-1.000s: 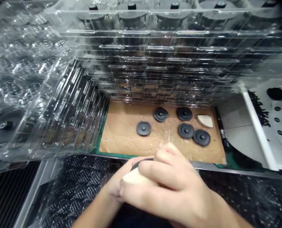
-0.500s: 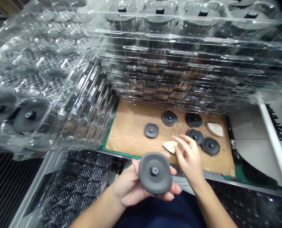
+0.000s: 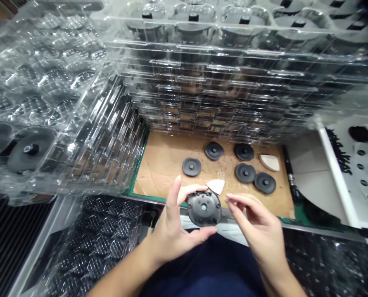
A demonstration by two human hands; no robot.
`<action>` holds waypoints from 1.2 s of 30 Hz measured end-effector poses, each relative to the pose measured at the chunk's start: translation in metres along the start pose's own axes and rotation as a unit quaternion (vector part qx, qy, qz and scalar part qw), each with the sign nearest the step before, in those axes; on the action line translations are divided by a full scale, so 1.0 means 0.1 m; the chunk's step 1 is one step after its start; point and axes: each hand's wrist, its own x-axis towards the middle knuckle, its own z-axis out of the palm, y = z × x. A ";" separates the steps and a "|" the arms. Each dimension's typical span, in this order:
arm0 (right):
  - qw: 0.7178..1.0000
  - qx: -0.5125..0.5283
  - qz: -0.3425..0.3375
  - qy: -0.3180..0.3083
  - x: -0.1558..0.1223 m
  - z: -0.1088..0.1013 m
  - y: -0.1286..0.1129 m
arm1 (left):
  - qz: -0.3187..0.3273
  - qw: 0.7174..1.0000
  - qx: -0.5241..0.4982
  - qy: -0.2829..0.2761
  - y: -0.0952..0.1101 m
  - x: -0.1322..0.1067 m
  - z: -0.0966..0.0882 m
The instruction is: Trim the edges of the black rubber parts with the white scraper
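Note:
My left hand (image 3: 176, 225) grips a dark grey, rounded plastic disc (image 3: 204, 216) by its edge between thumb and fingers. The disc's underside faces me, with small studs around a hole in the centre. Just right of it is my right hand (image 3: 259, 227), thumb and forefinger pinched together; anything between them is too small to make out. Behind the held disc a pale wedge-shaped pad (image 3: 216, 185) lies on the cardboard sheet (image 3: 159, 165). Several similar discs lie farther back, among them one single disc (image 3: 191, 166) at the left, each with its central post upward.
Tall stacks of clear plastic trays (image 3: 202, 82) rise behind and to the left (image 3: 91, 132), some holding discs. A second pale pad (image 3: 269, 162) lies at the right of the cardboard. Beyond it stands a white-rimmed tray (image 3: 338, 173) with small black parts.
My left hand has turned the disc over, from post side to underside. My right hand has drawn back from the near pale pad toward the disc, its fingers now pinched. The view has shifted slightly.

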 end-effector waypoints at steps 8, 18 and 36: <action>0.940 0.156 0.122 -0.277 0.23 -0.19 -0.43 | -0.037 0.998 -0.031 -0.051 0.05 -0.04 -0.03; 0.865 0.296 0.194 -0.356 0.22 -0.23 -0.46 | -0.168 0.969 -0.154 -0.098 0.12 -0.09 0.02; 0.963 0.179 0.114 -0.168 -0.03 -0.31 0.32 | -0.393 0.907 -0.094 -0.118 0.31 0.02 -0.09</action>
